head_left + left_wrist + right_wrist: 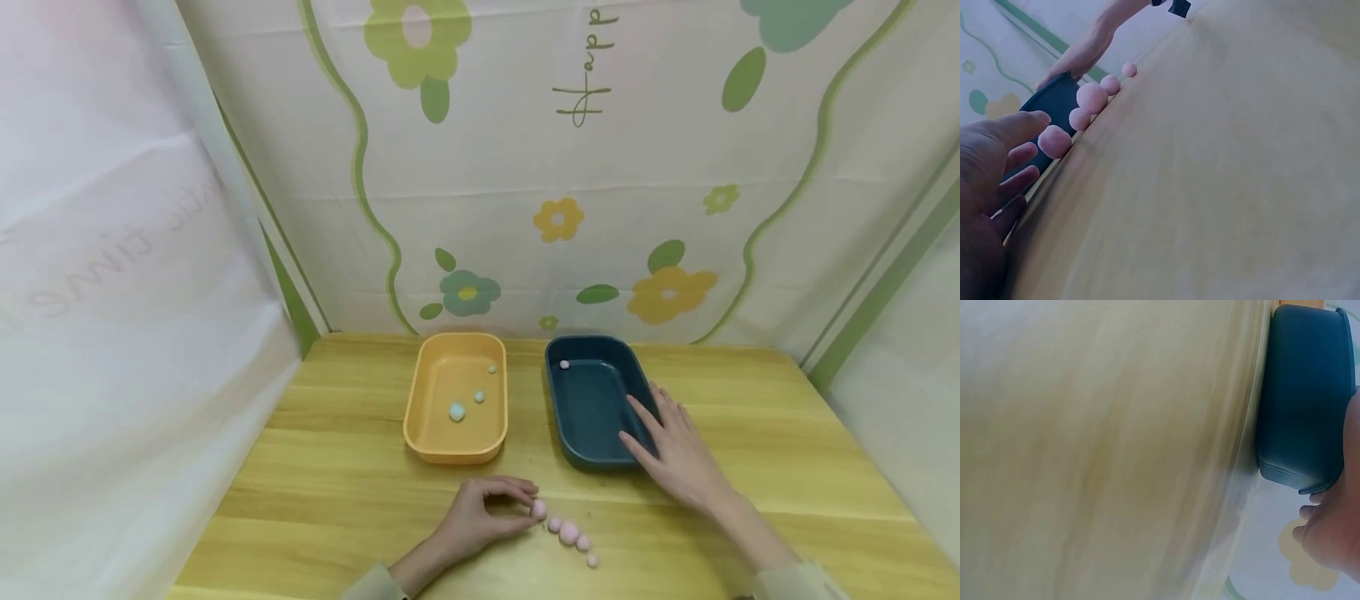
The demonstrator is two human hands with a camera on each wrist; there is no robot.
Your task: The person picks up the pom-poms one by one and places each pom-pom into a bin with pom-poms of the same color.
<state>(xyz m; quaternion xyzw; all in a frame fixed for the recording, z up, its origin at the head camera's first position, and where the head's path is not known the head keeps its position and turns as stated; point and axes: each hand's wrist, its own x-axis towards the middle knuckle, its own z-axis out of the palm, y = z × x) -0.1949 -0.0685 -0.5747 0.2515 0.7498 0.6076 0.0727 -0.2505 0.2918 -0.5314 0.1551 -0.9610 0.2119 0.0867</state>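
Observation:
My left hand (480,521) has its thumb and index finger on either side of a pink ball (538,509), pinching it at the left end of a short row. Several more pink balls (568,533) of different sizes curve away from it on the table; the left wrist view shows the same row of pink balls (1092,98) beyond the fingers. My right hand (682,458) lies over the right rim of a dark blue tray (592,457), fingers spread and fairly straight. In the right wrist view the hand (1335,525) covers part of that rim.
A yellow tray (456,457) stands left of the blue one, with three mint-green balls (457,412) in it. One small pale pink ball (564,364) sits in the blue tray's far left corner. A printed cloth (480,167) hangs behind the wooden table (322,467).

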